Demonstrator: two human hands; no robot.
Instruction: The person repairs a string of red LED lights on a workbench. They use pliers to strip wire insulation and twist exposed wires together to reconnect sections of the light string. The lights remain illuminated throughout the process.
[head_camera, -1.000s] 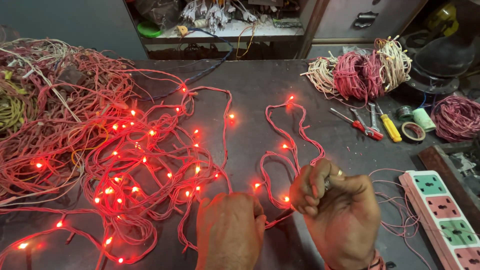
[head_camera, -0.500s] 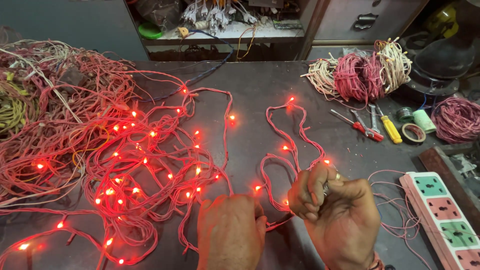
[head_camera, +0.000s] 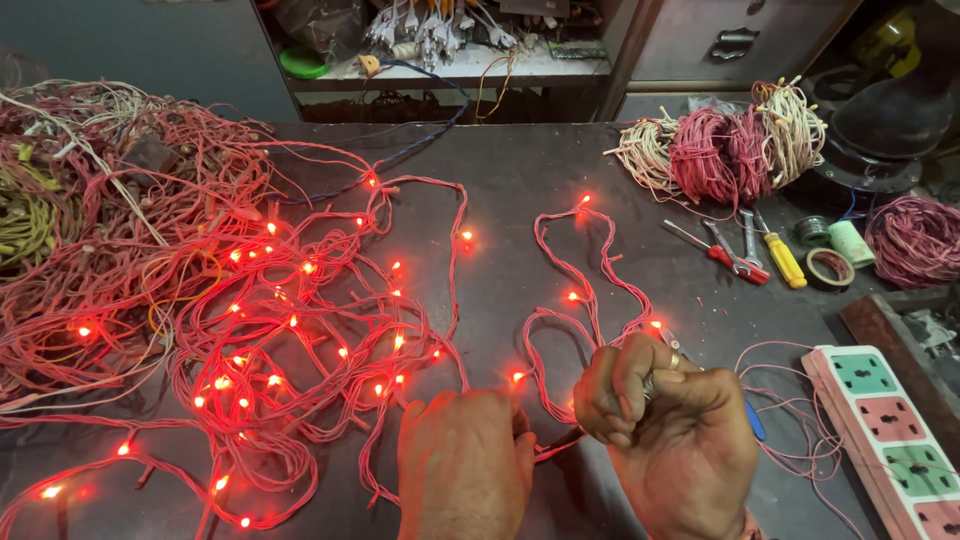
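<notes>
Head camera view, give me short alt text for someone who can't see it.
Two bare hands, left hand and right hand, pinch a strand of lit red string lights on a dark workbench. Tangled wire heaps lie at left; wire coils, screwdrivers, tape rolls and a power strip at right.

Bare dark table (head_camera: 520, 190) is open at 12 o'clock from both hands, between the lit red light string (head_camera: 300, 330) and its looped strand (head_camera: 590, 280). 9 to 11 o'clock is blocked: string sprawl, then tangled wire heap (head_camera: 90, 200). 1 to 2 o'clock has screwdrivers and pliers (head_camera: 745, 250), wire bundles (head_camera: 720, 150), tape rolls (head_camera: 830, 255). 3 o'clock: power strip (head_camera: 890, 440) close beside the right hand (head_camera: 670, 430), thin loose wires between. Left hand (head_camera: 465, 465) sits just beside it.
</notes>
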